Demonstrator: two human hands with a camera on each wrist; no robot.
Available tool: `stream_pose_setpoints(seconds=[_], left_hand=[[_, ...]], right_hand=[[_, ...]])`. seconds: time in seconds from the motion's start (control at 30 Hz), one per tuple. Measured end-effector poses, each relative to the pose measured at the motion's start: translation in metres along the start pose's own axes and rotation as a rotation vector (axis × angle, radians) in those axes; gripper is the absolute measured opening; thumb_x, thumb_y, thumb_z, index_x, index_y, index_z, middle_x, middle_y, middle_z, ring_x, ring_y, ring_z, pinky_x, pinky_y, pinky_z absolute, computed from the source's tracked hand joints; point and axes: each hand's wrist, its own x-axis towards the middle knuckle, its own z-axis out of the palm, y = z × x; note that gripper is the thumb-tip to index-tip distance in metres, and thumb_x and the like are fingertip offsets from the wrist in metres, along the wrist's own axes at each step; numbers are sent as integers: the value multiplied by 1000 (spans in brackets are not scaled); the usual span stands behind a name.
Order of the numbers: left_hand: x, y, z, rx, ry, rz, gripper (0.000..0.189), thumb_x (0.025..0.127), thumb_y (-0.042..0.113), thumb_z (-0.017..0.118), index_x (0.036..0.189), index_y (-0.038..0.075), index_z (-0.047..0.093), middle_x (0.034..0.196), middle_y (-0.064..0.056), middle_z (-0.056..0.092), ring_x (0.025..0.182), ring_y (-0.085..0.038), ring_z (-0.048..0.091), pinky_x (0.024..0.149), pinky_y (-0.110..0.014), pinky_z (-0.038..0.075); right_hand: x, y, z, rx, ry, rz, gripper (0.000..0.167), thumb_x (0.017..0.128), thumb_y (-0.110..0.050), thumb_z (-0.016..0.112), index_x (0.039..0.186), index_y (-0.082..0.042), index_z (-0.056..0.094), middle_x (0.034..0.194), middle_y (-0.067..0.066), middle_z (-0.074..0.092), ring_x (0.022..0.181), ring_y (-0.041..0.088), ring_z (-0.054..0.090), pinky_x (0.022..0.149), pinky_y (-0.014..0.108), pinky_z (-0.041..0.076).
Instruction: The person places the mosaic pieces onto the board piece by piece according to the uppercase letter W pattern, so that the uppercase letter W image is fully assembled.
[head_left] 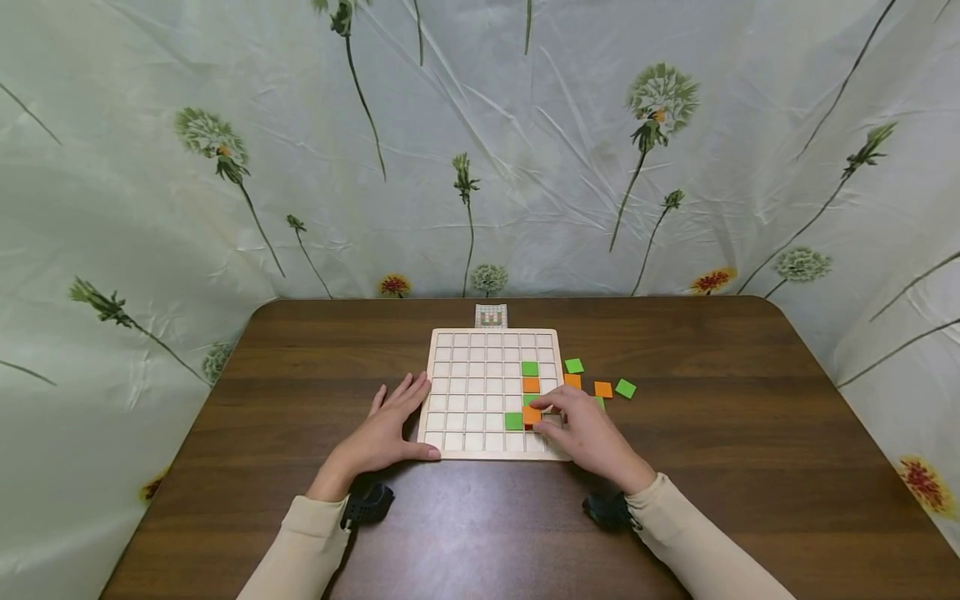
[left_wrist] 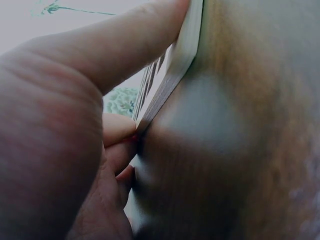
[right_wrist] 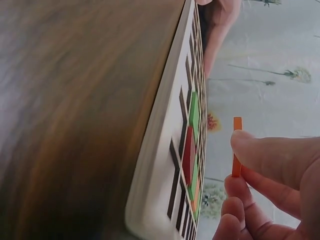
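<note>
A pale wooden grid board (head_left: 468, 392) lies on the table with several coloured tiles in its right-hand squares. My right hand (head_left: 592, 433) pinches an orange tile (right_wrist: 237, 150) between thumb and fingers, held up off the board. Under it a red tile (right_wrist: 188, 155) sits in a square, mostly covered in the head view. Beside that is a green tile (head_left: 513, 421); farther up the column are another orange tile (head_left: 531, 385) and a green tile (head_left: 529, 368). My left hand (head_left: 382, 433) rests against the board's left edge, fingers extended and thumb at the near left corner.
Loose green tiles (head_left: 626, 388) and orange tiles (head_left: 603, 389) lie on the brown table (head_left: 712, 467) right of the board. A small printed pattern card (head_left: 491, 317) lies behind the board. A floral curtain (head_left: 570, 167) hangs behind the table.
</note>
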Motion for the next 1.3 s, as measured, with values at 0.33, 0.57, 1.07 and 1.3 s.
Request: stream_pose_setpoints(seconds=[0.33, 0.57, 1.07, 1.3], left_hand=[[0, -1, 1, 5, 1, 4, 113, 77, 52, 83, 159, 3, 23, 167, -11, 16, 154, -32, 5, 117, -61, -7], [0, 0, 0, 6, -1, -7, 114, 76, 53, 83, 160, 4, 23, 167, -11, 16, 154, -32, 5, 117, -60, -7], [1, 1, 1, 5, -1, -19, 114, 76, 52, 84, 160, 5, 23, 167, -11, 17, 154, -32, 5, 117, -60, -7], [1, 0, 1, 12, -5, -21, 114, 76, 54, 83, 160, 5, 22, 167, -11, 16, 154, -32, 6, 117, -61, -7]], right_hand=[[10, -11, 12, -19, -1, -8, 25, 84, -11, 81, 109, -11, 77, 100, -2, 67, 86, 15, 56, 75, 33, 48], [15, -17, 18, -28, -21, -40, 24, 85, -11, 80, 109, -10, 77, 99, 0, 67, 85, 15, 53, 74, 33, 46], [24, -26, 30, -62, -51, -84, 23, 89, -14, 77, 111, -8, 76, 107, 3, 69, 94, 17, 57, 82, 36, 49], [26, -24, 32, -78, -56, -79, 23, 87, -14, 79, 110, -9, 76, 106, 4, 69, 100, 21, 60, 87, 39, 50]])
